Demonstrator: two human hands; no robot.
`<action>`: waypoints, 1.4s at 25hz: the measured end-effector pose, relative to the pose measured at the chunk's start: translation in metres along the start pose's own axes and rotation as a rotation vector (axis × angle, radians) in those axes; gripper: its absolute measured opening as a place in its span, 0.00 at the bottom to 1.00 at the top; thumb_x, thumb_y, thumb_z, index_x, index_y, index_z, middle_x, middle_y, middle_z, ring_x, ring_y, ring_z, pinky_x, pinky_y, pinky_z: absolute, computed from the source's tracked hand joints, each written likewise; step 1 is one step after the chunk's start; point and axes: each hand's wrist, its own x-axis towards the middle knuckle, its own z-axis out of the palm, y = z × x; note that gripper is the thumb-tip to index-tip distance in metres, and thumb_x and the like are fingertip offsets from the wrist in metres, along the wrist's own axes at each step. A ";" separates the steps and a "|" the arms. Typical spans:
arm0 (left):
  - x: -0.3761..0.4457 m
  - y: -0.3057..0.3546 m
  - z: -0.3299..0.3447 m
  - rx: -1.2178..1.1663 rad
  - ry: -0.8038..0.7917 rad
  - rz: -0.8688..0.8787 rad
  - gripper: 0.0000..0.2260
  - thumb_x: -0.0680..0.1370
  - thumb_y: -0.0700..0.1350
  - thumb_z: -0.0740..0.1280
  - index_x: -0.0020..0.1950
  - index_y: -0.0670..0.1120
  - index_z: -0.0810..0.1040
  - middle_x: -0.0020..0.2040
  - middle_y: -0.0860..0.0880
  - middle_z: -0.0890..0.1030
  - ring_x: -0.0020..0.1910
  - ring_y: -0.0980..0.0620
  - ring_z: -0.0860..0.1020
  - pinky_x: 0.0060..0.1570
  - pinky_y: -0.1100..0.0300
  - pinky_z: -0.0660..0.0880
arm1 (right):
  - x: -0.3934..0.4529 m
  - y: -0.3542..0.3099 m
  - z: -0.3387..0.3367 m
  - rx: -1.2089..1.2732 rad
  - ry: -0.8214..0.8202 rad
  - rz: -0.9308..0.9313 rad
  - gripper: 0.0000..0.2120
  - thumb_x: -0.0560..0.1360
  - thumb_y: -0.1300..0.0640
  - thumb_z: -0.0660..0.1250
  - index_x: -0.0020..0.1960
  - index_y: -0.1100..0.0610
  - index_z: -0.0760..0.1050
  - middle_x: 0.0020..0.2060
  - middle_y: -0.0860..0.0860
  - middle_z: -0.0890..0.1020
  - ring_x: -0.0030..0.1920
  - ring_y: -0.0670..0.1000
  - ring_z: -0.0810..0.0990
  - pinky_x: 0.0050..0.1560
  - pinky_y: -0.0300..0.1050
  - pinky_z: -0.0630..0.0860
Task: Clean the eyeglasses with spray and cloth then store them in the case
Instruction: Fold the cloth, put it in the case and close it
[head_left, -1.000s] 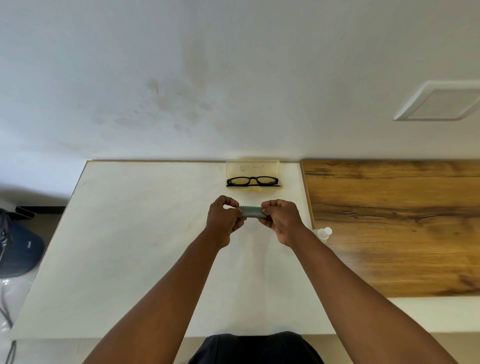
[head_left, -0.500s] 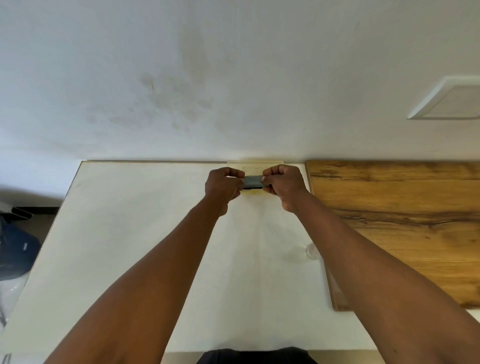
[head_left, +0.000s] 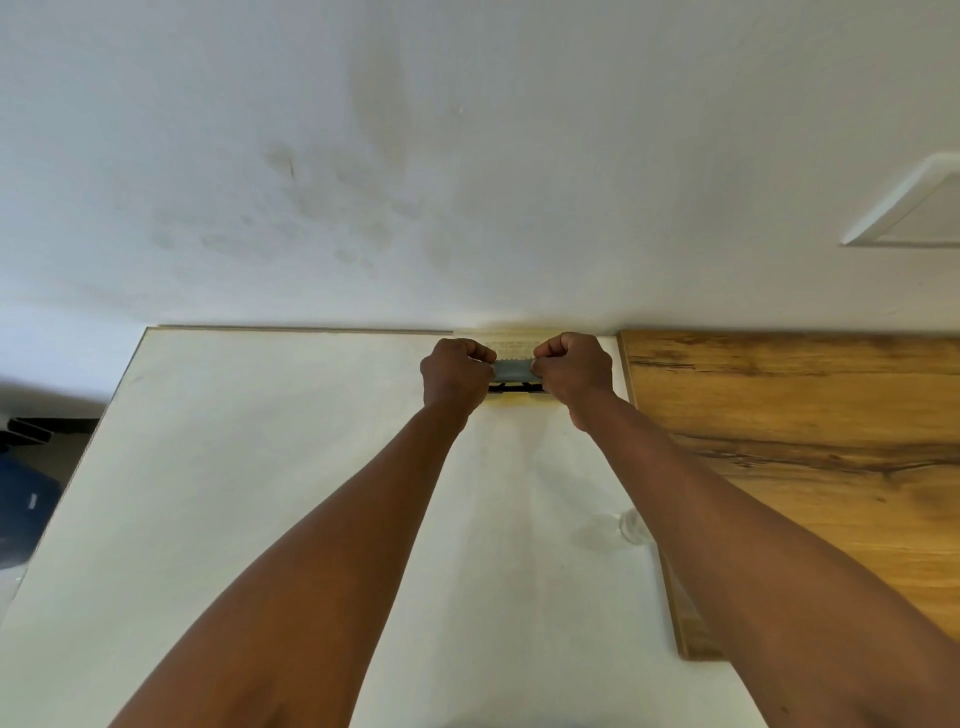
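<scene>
Cloth (head_left: 513, 369) pinched above case (head_left: 511, 345).

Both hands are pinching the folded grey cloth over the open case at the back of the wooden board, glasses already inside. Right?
Not quite. In the head view the case sits on the white table, beside the wooden board, not on it. The left hand and right hand do pinch the cloth above the glasses.

Both arms outstretched, left hand (head_left: 456, 373) and right hand (head_left: 573, 370) fisted (pinching)
</scene>
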 end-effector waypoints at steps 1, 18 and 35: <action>0.000 -0.001 0.000 0.006 0.000 0.004 0.09 0.71 0.33 0.65 0.46 0.43 0.82 0.44 0.44 0.81 0.42 0.48 0.76 0.36 0.61 0.73 | -0.001 0.000 0.001 -0.023 0.002 -0.010 0.06 0.69 0.68 0.66 0.43 0.60 0.78 0.40 0.51 0.78 0.43 0.51 0.76 0.35 0.42 0.77; -0.009 -0.024 0.007 -0.047 0.021 -0.005 0.08 0.71 0.34 0.66 0.47 0.42 0.82 0.41 0.47 0.79 0.40 0.51 0.74 0.29 0.71 0.68 | -0.007 0.023 0.009 -0.131 0.005 -0.053 0.06 0.69 0.66 0.65 0.44 0.61 0.79 0.40 0.50 0.79 0.43 0.50 0.75 0.36 0.39 0.71; -0.008 -0.034 0.002 -0.179 0.132 -0.048 0.05 0.74 0.38 0.65 0.46 0.45 0.80 0.44 0.45 0.82 0.47 0.46 0.79 0.50 0.57 0.77 | 0.020 0.016 -0.007 -0.430 0.092 -0.319 0.13 0.79 0.59 0.58 0.61 0.58 0.75 0.58 0.61 0.75 0.58 0.58 0.74 0.54 0.43 0.68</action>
